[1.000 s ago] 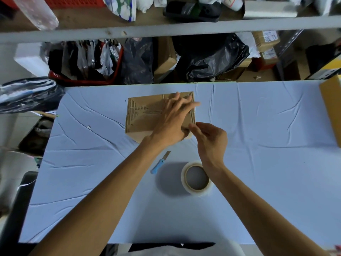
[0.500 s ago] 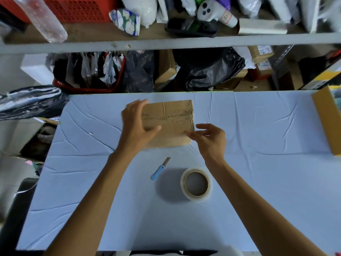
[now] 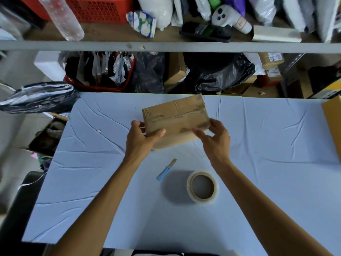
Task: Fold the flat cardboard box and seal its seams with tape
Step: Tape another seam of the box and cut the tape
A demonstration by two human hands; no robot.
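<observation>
On the pale blue cloth of the table [image 3: 267, 163], straight ahead of the person and just past both wrists, sits the cardboard box [image 3: 175, 119]. It is already folded up into shape, with a seam line across its upper face. From the head camera, the only view there is, its long axis runs left to right across the body, with the right end swung a little farther away. The left hand [image 3: 142, 140] grips the left end, thumb laid over the near face and fingers wrapped round the side. The right hand [image 3: 215, 141] holds the right end, fingers behind the corner and thumb stretched along the front. Each hand has one short end, neither plainly nearer. I can't tell whether the box is lifted or tipped on its near edge. The tape roll [image 3: 202, 187] lies nearer the person, below the right forearm, with a blue utility knife [image 3: 166, 171] just to its left. I'd say the right hand is better placed to fetch the tape.
</observation>
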